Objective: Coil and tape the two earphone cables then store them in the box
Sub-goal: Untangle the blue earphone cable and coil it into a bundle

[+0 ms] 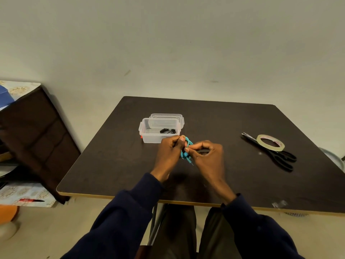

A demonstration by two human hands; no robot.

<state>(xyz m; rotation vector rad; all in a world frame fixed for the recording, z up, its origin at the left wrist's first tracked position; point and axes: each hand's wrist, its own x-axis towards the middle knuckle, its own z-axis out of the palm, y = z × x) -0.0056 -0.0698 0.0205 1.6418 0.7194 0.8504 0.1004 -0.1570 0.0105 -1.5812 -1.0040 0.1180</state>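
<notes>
Teal earphone cable (188,144), coiled, is pinched by the left hand (168,156) and right hand (208,156) over the table (224,118). Clear box (149,137) at its 11 o'clock holds a black cable (168,131), with the lid (167,116) just behind. Tape roll (270,143) overlaps scissors (280,157) at 3 o'clock.

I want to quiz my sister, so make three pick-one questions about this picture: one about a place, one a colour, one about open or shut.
1. Where is the tape roll? A by the scissors; B on a chair; C on the floor.
2. What colour is the cable that the left hand and right hand hold? A red; B teal; C white.
3. The box is: A open; B shut; C upside down.
Answers: 1 A, it lies against the scissors. 2 B, both hands pinch a teal coil. 3 A, its lid sits behind it.
</notes>
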